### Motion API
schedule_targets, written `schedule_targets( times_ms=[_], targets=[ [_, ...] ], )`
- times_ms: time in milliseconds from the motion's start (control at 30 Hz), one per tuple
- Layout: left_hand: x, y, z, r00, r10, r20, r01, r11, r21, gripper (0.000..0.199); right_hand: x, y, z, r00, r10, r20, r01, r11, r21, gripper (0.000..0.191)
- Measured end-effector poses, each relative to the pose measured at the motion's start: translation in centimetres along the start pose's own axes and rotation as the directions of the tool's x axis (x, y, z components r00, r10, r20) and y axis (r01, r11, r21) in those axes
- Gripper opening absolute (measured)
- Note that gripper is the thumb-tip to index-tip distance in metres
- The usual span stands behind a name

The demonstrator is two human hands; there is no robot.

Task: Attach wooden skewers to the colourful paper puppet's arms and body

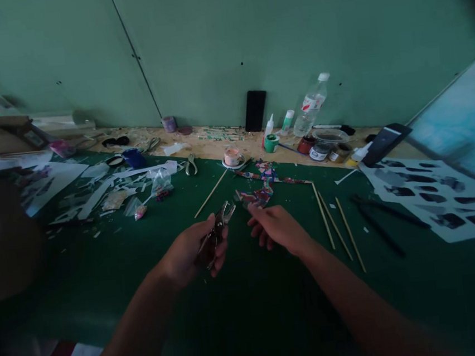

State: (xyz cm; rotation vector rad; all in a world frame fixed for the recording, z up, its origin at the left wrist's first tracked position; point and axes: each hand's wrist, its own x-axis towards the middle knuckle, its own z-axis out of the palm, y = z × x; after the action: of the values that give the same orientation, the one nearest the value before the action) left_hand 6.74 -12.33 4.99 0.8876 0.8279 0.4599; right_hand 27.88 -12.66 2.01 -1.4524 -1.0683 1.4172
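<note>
My left hand (pixel 204 248) is closed around a metal single-hole punch (pixel 214 237), its jaws pointing up and away from me. To its right, my right hand (pixel 278 227) has its thumb and forefinger pinched at the lower edge of a colourful painted cut-out figure (pixel 266 183). The remaining fingers curl below, and the exact grip is partly hidden. The figure lies on the green table mat (pixel 249 294), its long thin arms stretched to both sides. The punch's jaws are a short way left of the figure, apart from it.
Several thin wooden sticks (pixel 338 230) and black-handled pliers (pixel 378 223) lie at right, before a printed sheet (pixel 441 195). Paint jars (pixel 319 151), a water bottle (pixel 311 106) and a phone (pixel 255 111) stand behind. Paper scraps (pixel 96 197) cover the left. Another person (pixel 6 239) is at far left.
</note>
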Motion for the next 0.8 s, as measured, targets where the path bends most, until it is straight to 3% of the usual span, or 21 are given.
schedule_targets(
  times_ms=[33, 100, 233, 400, 533, 667, 800],
  targets=[
    [0.4, 0.4, 0.1, 1.0, 0.012, 0.023, -0.012, 1.0, -0.012, 0.042, -0.5, -0.4, -0.1, 0.994, -0.101, 0.033, 0.103, 0.993, -0.06, 0.036],
    [1.6, 1.2, 0.5, 0.998, 0.035, 0.048, -0.035, 0.999, -0.005, 0.044, -0.9, -1.7, -0.2, 0.963, -0.264, 0.048, 0.266, 0.964, -0.018, 0.026],
    [4.5, 3.0, 0.7, 0.996, 0.08, 0.05, -0.083, 0.995, 0.061, 0.046, 0.8, -4.4, -0.5, 0.91, -0.413, 0.015, 0.409, 0.906, 0.11, 0.025],
    [8.3, 4.8, -0.7, 0.99, 0.105, 0.097, -0.121, 0.977, 0.177, 0.049, 4.7, -4.7, -1.6, 0.952, -0.303, -0.041, 0.306, 0.94, 0.151, 0.02],
    [11.0, 5.7, -1.9, 0.986, 0.104, 0.128, -0.133, 0.961, 0.244, 0.049, 6.5, -3.2, -1.9, 0.943, -0.308, -0.125, 0.331, 0.905, 0.266, 0.012],
    [13.0, 5.5, -2.2, 0.973, 0.094, 0.211, -0.125, 0.982, 0.141, 0.048, 7.0, -2.3, -2.0, 0.947, -0.289, -0.142, 0.321, 0.867, 0.381, 0.01],
    [13.7, 4.4, -2.0, 0.973, 0.114, 0.2, -0.124, 0.992, 0.037, 0.046, 7.2, -1.6, -2.1, 0.939, -0.28, -0.201, 0.338, 0.863, 0.377, 0.007]
  ],
)
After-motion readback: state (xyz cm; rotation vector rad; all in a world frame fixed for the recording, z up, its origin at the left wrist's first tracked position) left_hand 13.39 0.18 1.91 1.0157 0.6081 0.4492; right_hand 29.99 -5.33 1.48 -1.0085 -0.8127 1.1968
